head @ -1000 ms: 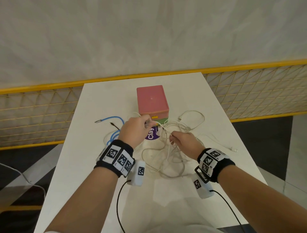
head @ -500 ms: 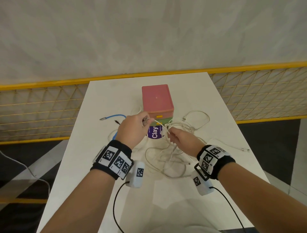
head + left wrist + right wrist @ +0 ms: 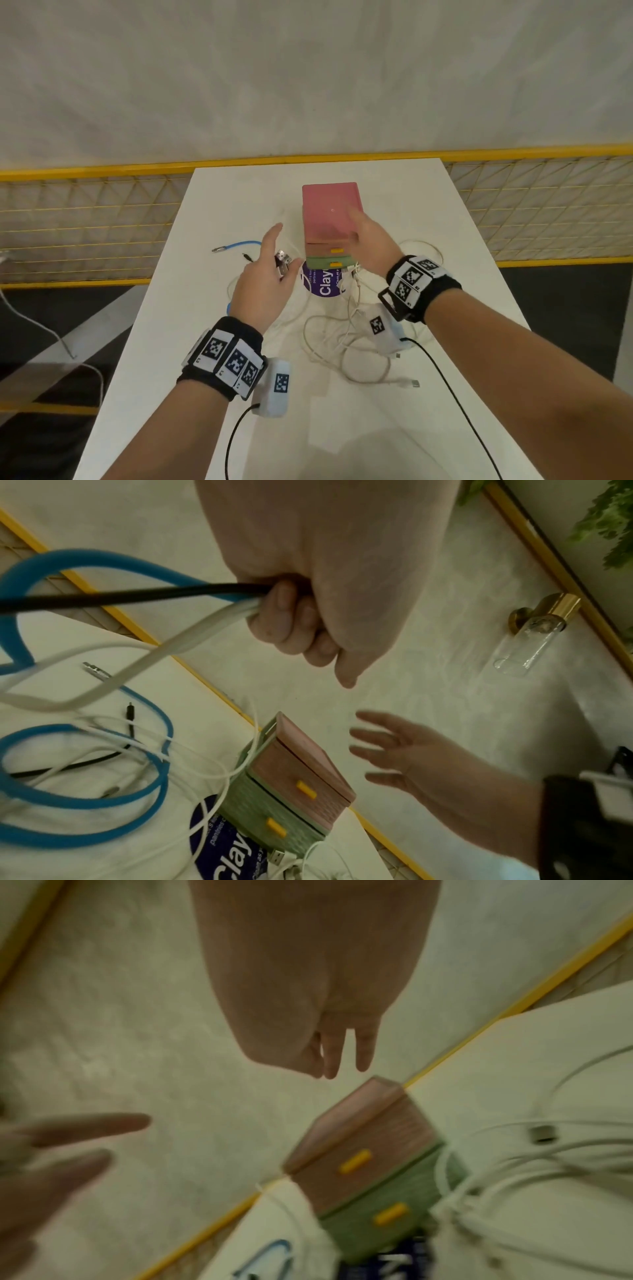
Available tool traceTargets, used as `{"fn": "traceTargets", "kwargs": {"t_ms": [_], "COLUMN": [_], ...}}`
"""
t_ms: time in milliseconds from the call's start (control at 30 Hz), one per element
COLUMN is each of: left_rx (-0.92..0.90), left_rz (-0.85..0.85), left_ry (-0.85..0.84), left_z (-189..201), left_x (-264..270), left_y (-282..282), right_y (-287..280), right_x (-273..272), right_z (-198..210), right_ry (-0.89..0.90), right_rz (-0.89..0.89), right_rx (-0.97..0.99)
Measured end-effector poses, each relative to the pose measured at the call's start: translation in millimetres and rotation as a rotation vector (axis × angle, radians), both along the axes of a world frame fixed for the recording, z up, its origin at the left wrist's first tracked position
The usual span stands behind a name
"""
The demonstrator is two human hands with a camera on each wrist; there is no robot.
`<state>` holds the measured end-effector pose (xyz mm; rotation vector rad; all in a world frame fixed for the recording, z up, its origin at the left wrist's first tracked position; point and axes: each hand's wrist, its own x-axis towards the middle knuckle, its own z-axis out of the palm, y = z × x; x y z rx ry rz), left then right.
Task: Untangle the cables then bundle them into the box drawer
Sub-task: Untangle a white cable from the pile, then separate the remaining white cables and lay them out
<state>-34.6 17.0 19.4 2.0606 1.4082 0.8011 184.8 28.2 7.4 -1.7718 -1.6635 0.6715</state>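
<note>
A small box [image 3: 330, 212] with a pink top drawer and a green bottom drawer, both with yellow handles, stands mid-table; both drawers look closed. It also shows in the wrist views [image 3: 301, 777] [image 3: 369, 1150]. My left hand [image 3: 263, 277] is left of the box. Its lower fingers [image 3: 284, 615] curl round a black, a blue and a white cable, and USB plugs [image 3: 283, 260] stick out of the grip. My right hand [image 3: 368, 246] hovers by the box's top right with straight fingers [image 3: 329, 1053], holding nothing. A white cable tangle [image 3: 346, 342] lies in front of the box.
A blue cable [image 3: 239, 245] trails across the table to the left. A purple round "Clay" sticker [image 3: 323, 284] sits in front of the box. Yellow mesh railing [image 3: 85, 222] flanks the white table [image 3: 212, 342]. A glass wall lamp [image 3: 534, 639] hangs on the wall behind.
My right hand let go of the white cable and rose towards the top right of the box. My left hand shifted left with its cables and stretched out its index finger.
</note>
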Motion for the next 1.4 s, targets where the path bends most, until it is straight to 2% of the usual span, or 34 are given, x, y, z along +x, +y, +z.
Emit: {"fn": "traceTargets", "kwargs": {"t_ms": [33, 100, 200, 300, 433, 500, 667, 767, 833, 900, 967, 1067, 1167, 1267, 1333, 1400], "left_rx": [0.008, 0.023, 0.016, -0.017, -0.067, -0.076, -0.095, -0.087, -0.084, -0.107, -0.134, -0.180, -0.282, -0.391, -0.460, -0.453], "left_rz": [-0.007, -0.016, -0.035, -0.060, -0.096, -0.119, -0.128, -0.103, -0.071, -0.045, -0.041, -0.107, -0.165, -0.148, -0.168, -0.192], "left_ry": [0.006, 0.014, 0.006, 0.004, -0.006, -0.015, -0.051, -0.086, -0.161, -0.277, -0.373, -0.464, -0.586, -0.686, -0.696, -0.638], "left_z": [-2.4, -6.3, -13.2, -18.7, -22.3, -22.5, -21.1, -19.0, -14.7, -7.4, 1.6, 18.2, 30.5, 35.1, 34.4, 32.9], "left_x": [-0.4, 1.2, 8.7, 18.5, 31.2, 36.3, 43.9, 44.2, 44.4, 44.9, 46.4, 52.0, 60.4, 63.7, 64.0, 63.4], "left_y": [1.3, 4.2, 11.2, 18.3, 21.1, 21.0, 16.9, 14.6, 14.2, 14.2, 12.8, 1.3, -17.2, -27.9, -30.8, -33.0], "right_y": [0.8, -3.2, -10.3, -5.8, 3.1, 6.2, 4.0, -2.2, -8.8, -17.7, -32.4, -59.9, -80.7, -95.5, -101.4, -103.5], "right_x": [13.0, 38.6, 70.9, 89.2, 96.1, 97.4, 102.3, 111.3, 111.0, 99.1, 72.2, 14.0, -30.7, -52.8, -56.9, -57.9], "right_z": [-10.2, -24.0, -36.8, -46.5, -58.3, -65.6, -79.1, -83.6, -71.6, -49.5, -21.6, 9.9, 15.0, 14.7, 14.4, 14.5], "right_ry": [-0.014, -0.192, -0.367, -0.507, -0.619, -0.649, -0.801, -0.856, -0.687, -0.394, -0.141, 0.124, 0.291, 0.498, 0.577, 0.590], "right_rz": [-0.055, -0.180, -0.247, -0.154, 0.006, 0.036, 0.026, -0.078, -0.257, -0.380, -0.325, -0.193, -0.127, -0.056, -0.055, -0.073], "right_rx": [0.021, 0.027, -0.185, -0.436, -0.562, -0.552, -0.370, -0.299, -0.178, 0.020, 0.142, 0.229, 0.237, 0.248, 0.284, 0.293]}}
